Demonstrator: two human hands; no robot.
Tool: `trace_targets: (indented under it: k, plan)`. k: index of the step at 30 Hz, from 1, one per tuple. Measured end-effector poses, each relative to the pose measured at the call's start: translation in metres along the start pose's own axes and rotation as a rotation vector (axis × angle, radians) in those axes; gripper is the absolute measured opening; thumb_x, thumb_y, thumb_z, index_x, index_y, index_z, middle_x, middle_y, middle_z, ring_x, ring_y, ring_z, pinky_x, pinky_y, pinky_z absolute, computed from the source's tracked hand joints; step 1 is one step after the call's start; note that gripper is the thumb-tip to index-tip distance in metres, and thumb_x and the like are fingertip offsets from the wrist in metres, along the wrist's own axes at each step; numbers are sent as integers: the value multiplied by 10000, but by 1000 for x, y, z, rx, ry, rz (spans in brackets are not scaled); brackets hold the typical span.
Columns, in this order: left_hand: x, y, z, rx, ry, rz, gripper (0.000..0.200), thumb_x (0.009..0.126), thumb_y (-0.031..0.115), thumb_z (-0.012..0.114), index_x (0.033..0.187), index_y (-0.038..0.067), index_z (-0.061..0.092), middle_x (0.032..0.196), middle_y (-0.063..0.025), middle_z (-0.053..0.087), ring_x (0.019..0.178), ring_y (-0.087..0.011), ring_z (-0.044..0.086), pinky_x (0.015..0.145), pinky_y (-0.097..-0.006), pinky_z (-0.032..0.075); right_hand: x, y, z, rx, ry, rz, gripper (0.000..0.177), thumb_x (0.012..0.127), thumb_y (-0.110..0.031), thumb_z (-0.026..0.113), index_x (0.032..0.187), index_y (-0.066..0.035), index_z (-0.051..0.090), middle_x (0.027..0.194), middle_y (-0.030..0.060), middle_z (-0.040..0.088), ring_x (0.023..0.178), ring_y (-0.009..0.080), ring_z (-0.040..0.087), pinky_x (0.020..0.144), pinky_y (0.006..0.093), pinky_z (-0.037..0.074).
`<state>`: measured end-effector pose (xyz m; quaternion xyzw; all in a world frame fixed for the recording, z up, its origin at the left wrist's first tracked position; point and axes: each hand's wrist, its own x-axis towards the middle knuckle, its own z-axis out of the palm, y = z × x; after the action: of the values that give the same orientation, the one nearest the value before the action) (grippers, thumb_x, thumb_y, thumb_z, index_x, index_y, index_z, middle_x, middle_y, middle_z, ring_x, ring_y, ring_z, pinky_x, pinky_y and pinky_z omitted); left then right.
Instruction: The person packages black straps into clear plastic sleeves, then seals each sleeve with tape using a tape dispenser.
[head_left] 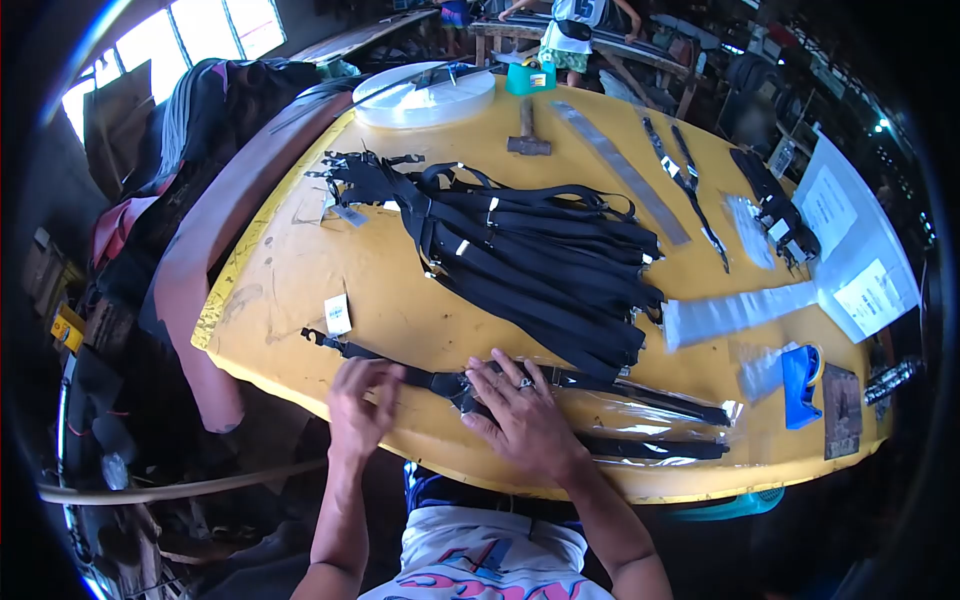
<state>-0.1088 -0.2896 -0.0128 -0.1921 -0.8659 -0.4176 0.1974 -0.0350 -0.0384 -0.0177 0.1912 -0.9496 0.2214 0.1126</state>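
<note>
Near the table's front edge lies a pair of black suspenders (435, 381), with a white tag (338, 314) by its clip end on the left. My left hand (362, 402) has its fingers curled closed at the strap on that side. Flat with fingers spread, my right hand (522, 408) presses on the suspenders where the straps join. To its right, two black straps run inside a clear plastic sleeve (660, 420). Beyond my hands is a large pile of black suspenders (510, 240), with metal clips at both ends.
The yellow table (290, 260) also holds a hammer (528, 135), a metal ruler (620, 170), a blue tape dispenser (800, 388), a green tape dispenser (530, 78), a clear plastic roll (425, 97) and plastic packaging (740, 312). Another person (575, 30) stands beyond it.
</note>
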Motion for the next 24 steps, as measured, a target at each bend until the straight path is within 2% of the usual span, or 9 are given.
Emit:
trace_targets:
  k: [1,3,5,7,8,10,13,16,24]
  plan:
    - [2,3,3,-2,-64,195,222,855,41,824,1067,20,763,1008,-139,715,937,-312,676,843,-430,535,1,-1,-2,46,49,5,587,1085,-436,543,1471,4,588,1580,149,546,1525,361,418,1247,601,280]
    - [4,12,6,-14,-204,236,310,865,85,833,1164,41,767,1124,-145,682,1102,-319,636,969,-425,507,7,-5,-6,52,110,-1,528,1056,-380,602,1420,1,622,1492,163,609,1467,357,483,1221,583,319]
    - [8,5,11,-32,-284,270,339,862,121,837,1189,61,767,1139,-127,675,1090,-316,634,959,-426,507,15,-9,-9,54,173,-6,471,1026,-324,660,1370,-1,655,1404,177,672,1409,353,549,1195,565,357]
    - [9,3,14,-52,-359,307,369,859,157,842,1213,82,766,1154,-109,668,1078,-314,633,948,-427,507,23,-13,-9,117,140,37,378,945,-207,759,1271,-23,708,1220,122,751,1252,306,653,1115,486,432]
    - [10,4,14,-18,-381,315,371,867,154,836,1223,75,763,1165,-113,669,1099,-319,628,971,-429,503,25,-14,-7,114,137,37,378,945,-207,759,1271,-23,708,1220,122,751,1252,306,653,1115,486,432]
    - [10,2,14,15,-399,315,373,875,152,830,1233,69,759,1175,-117,671,1120,-325,624,993,-431,499,30,-16,1,23,122,54,312,937,-166,745,1221,-41,715,1072,103,763,1108,278,693,1005,454,468]
    - [10,-3,14,-35,-439,280,366,887,168,821,1234,70,758,1164,-119,673,1116,-331,625,1005,-440,496,36,-15,8,55,78,143,279,944,-117,717,1218,-65,705,1011,90,753,1047,267,689,939,453,467]
    - [8,-9,18,-70,-427,255,370,886,194,827,1230,75,758,1149,-122,673,1114,-331,626,1006,-442,495,38,-17,7,-6,112,94,294,953,-78,685,1247,-74,683,982,81,730,1016,269,675,903,456,459]
    - [6,-8,20,-68,-378,247,382,890,236,830,1225,70,750,1117,-123,666,1073,-326,628,974,-440,504,38,-18,-4,94,51,109,388,957,-61,667,1343,-71,646,1085,84,692,1072,284,646,941,463,455]
